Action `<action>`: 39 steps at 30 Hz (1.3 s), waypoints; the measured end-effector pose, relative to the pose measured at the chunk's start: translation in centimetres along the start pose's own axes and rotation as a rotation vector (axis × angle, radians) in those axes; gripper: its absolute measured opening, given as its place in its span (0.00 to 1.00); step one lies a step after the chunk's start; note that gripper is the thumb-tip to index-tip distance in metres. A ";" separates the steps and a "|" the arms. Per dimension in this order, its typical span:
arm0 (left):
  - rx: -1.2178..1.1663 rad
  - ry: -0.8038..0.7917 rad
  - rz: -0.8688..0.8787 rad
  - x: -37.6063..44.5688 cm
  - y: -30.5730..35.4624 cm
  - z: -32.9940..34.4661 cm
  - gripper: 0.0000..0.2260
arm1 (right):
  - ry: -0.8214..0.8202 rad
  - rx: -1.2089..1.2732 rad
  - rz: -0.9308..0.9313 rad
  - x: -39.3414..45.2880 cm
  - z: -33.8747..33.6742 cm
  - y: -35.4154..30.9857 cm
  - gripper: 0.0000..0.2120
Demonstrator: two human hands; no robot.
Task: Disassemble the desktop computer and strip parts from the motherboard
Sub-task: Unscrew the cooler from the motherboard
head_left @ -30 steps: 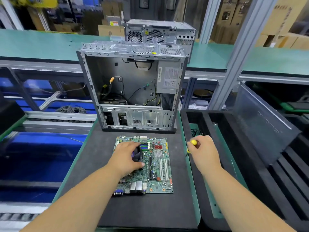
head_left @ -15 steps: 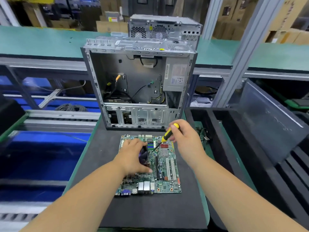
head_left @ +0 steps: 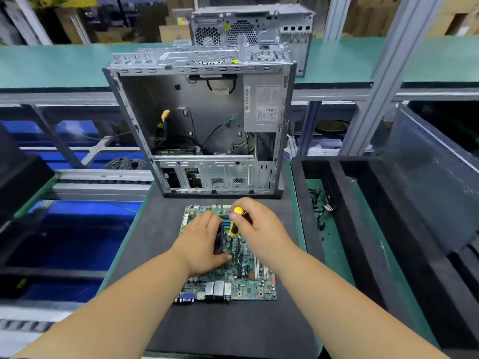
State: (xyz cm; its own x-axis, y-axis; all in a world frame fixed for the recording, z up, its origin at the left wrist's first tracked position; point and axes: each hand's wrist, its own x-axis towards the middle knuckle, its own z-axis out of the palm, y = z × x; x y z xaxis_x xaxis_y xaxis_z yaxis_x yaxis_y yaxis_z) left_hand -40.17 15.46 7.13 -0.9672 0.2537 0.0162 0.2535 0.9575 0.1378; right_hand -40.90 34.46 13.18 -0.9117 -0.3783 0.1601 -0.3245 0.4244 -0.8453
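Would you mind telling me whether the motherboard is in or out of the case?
Out: the motherboard lies flat on the black mat, in front of the open case.

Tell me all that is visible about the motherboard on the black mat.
The motherboard is a green circuit board that lies flat on the black mat, in front of the open computer case. Its near edge carries metal ports and a blue connector; white slots sit at its right. The left hand grips a black part, apparently the cooler, mounted on it. The right hand holds a yellow and black screwdriver pointed down at the board; the tip is hidden.
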 end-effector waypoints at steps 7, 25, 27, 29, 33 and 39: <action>0.113 0.008 0.000 0.1 -0.2 1.2 0.32 | 0.091 0.154 0.014 -0.8 -0.4 -0.5 0.03; 0.121 0.009 -0.014 -0.1 -0.1 1.3 0.32 | -0.168 0.372 0.056 0.5 1.3 -2.2 0.08; 0.110 0.012 -0.011 -0.1 -0.2 1.3 0.31 | -0.181 0.505 0.062 0.8 1.8 -2.1 0.08; 0.082 0.011 -0.007 0.0 -0.3 1.2 0.30 | -0.177 0.610 0.059 1.0 2.5 -2.0 0.07; -0.041 -0.031 0.071 0.1 -0.9 0.5 0.36 | -0.117 0.741 0.053 1.3 3.6 -1.8 0.13; 0.033 -0.157 0.111 0.7 -2.1 -0.7 0.44 | -0.087 0.711 0.086 2.2 3.1 -2.0 0.08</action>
State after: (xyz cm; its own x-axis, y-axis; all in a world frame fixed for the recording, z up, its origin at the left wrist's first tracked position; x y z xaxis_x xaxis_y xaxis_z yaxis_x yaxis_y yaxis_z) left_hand -41.40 13.51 7.57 -0.9189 0.3739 -0.1258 0.3614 0.9257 0.1115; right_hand -41.45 30.27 13.60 -0.8937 -0.4444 0.0619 0.0172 -0.1718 -0.9850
